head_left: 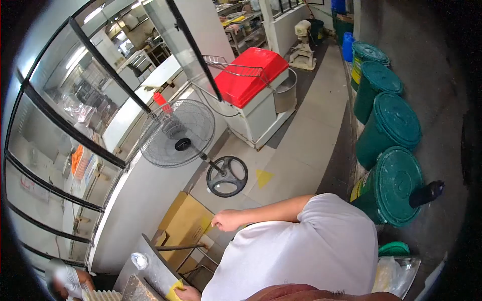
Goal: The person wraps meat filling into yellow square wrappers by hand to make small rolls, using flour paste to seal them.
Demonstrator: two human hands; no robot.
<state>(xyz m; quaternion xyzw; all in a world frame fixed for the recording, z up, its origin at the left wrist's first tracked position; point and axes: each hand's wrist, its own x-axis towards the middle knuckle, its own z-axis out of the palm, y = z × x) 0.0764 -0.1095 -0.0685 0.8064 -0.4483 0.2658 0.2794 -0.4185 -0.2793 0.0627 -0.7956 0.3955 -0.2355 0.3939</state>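
Observation:
My right hand (228,220) hangs in the air at the end of my outstretched arm, fingers curled and no object visible in them. Below it, a cardboard sheet (183,226) leans by the low wall. My left hand (188,293), partly cut by the bottom edge, holds a yellow cloth (175,290) against the edge of a grey metal table (159,268). A crumpled white item (139,260) lies on that table. My white shirt hides part of the floor.
A standing fan (178,133) has its round base (227,176) on the tiles. Beyond is a white chest with a red lid (251,78). Green lidded bins (399,178) line the right side. Another person (73,281) is at the bottom left, by a windowed partition (75,128).

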